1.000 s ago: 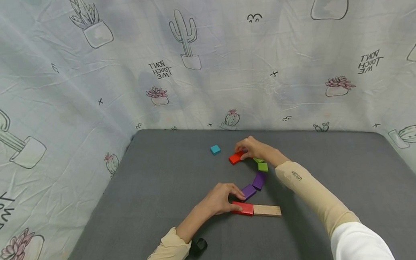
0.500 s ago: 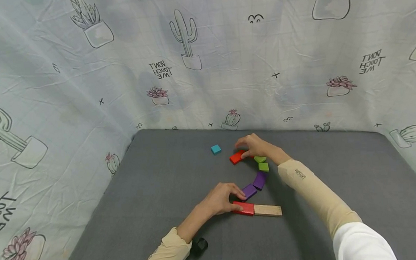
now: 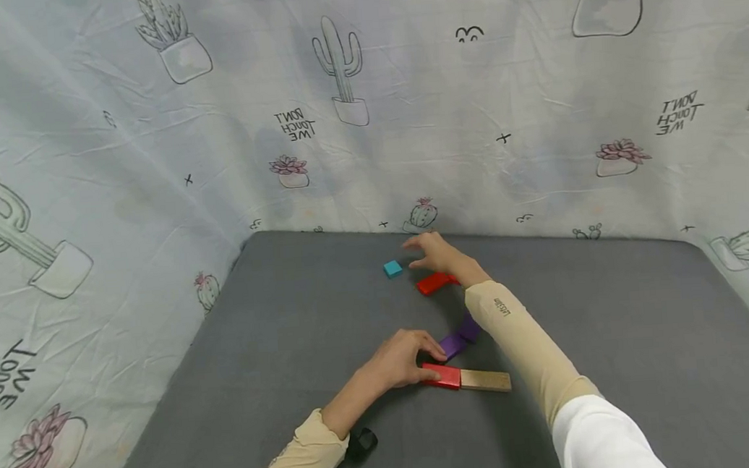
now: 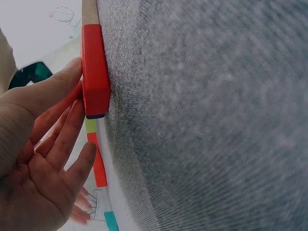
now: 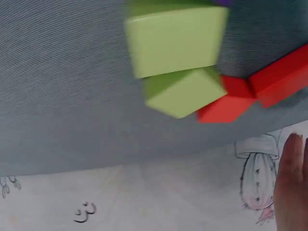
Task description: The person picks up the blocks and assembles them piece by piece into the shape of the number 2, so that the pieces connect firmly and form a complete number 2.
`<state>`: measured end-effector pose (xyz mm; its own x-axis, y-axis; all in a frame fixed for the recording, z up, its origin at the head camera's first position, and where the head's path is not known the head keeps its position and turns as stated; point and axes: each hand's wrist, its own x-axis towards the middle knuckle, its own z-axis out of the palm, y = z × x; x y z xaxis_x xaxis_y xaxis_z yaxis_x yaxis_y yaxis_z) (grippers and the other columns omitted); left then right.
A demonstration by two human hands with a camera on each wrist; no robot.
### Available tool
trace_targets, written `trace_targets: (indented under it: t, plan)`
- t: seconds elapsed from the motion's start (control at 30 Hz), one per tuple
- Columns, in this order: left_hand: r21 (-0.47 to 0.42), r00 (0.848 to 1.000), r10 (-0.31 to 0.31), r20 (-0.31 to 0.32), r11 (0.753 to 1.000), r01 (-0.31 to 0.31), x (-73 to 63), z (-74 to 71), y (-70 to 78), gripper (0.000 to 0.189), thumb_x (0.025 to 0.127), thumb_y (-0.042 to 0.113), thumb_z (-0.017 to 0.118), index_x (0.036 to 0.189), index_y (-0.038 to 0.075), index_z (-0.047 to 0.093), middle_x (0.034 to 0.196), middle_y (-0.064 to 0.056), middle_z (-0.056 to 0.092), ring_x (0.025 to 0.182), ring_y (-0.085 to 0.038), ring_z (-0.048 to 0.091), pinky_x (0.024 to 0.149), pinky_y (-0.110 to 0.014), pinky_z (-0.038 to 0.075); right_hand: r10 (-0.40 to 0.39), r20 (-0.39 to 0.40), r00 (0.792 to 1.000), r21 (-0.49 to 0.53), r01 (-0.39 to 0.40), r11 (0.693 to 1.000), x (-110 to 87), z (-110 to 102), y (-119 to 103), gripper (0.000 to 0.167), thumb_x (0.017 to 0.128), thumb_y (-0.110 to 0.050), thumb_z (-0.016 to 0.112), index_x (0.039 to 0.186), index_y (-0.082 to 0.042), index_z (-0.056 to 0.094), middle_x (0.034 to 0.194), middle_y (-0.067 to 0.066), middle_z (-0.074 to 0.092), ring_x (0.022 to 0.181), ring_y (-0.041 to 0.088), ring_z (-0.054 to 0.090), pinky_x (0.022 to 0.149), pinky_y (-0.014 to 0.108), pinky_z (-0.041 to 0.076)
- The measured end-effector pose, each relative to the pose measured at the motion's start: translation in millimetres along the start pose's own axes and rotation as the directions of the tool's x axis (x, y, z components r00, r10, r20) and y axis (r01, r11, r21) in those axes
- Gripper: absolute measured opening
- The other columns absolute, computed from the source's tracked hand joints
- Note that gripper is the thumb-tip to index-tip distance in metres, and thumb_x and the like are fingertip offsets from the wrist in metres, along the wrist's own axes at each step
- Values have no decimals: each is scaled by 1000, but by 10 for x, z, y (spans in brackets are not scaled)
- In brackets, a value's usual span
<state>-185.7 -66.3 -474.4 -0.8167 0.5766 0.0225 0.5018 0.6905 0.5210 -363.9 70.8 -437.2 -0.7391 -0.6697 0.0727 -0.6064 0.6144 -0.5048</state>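
My left hand [image 3: 393, 362] pinches the left end of a glossy red block [image 3: 447, 377] lying on the table, thumb on its near side. Its index fingertip reaches the end of a purple block [image 3: 451, 345] just behind. A plain wooden block [image 3: 489, 380] continues the red one to the right. Farther back, my right hand [image 3: 437, 253] hovers with loosely bent fingers and nothing in them, just right of a small cyan block [image 3: 393, 269]. Below that hand lies another red block [image 3: 431, 283]. Two green blocks [image 5: 177, 41] show in the right wrist view; my right arm hides them in the head view.
The blocks form a curved row on the grey table [image 3: 302, 319]. A second purple block [image 3: 469, 327] is partly behind the right sleeve [image 3: 519, 340]. A small black object [image 3: 363, 442] shows beside the left wrist. A cactus-print cloth [image 3: 343, 163] rises behind the table.
My right hand has left the far red block and moved left and back toward the cyan block. The left hand keeps its place on the near red block.
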Motion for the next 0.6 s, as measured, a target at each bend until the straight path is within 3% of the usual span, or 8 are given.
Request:
trace_targets:
  t: [0.13,0.23,0.37,0.5,0.6]
  plan:
    - [5,1000,16,1,1000,-16,-8,12,5,24,78,22,82,100,17,77,106,11,67,103,-7,60,88,-20,48,-1,83,997,2,1,1000,86,124,-81,58,84,-4,72,137,3,49,141,20,46,132,38,39,108,51,31]
    - [-3,999,32,4,999,-32,-6,29,14,23,78,21,81,101,16,77,106,11,67,104,-6,60,86,-18,47,52,110,993,-33,-49,998,115,203,-95,61,85,-5,71,140,0,46,145,17,43,134,40,34,109,52,30]
    - [-13,999,48,-1,999,-48,-6,35,16,23,78,20,81,100,15,77,106,10,67,102,-5,60,84,-16,47,85,88,992,-104,-76,992,152,286,-92,47,88,-5,68,133,-2,56,136,16,53,129,35,44,105,46,37]
    - [-19,999,46,0,999,-46,-12,17,-3,23,78,20,81,101,15,77,106,9,67,101,-5,60,83,-15,47,45,46,998,-167,-37,985,212,341,-93,34,88,-7,70,120,0,64,123,16,61,116,30,55,97,40,46]
    - [-12,999,39,-3,999,-39,-16,-1,-34,23,79,21,81,101,16,77,107,10,67,102,-5,60,84,-16,47,25,13,1000,-158,-23,987,265,343,-100,31,86,-8,72,116,1,65,116,16,63,109,28,59,92,38,48]
